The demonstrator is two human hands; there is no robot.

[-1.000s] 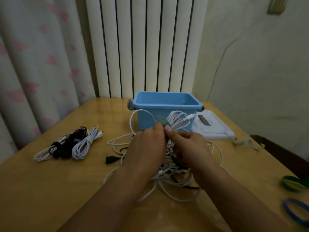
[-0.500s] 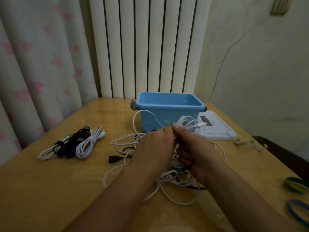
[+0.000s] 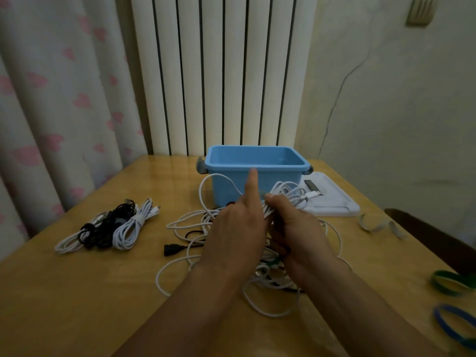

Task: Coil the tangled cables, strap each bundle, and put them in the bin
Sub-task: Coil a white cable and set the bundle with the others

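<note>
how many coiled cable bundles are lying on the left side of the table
3, side by side: a white bundle nearest the left edge, a black bundle in the middle, and a white bundle nearest the tangle. They overlap, so another could be hidden underneath.

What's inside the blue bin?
No cables show inside the bin: only its bare blue inner walls and part of the floor. The near wall hides the front of the floor, so something small could lie there unseen.
</note>
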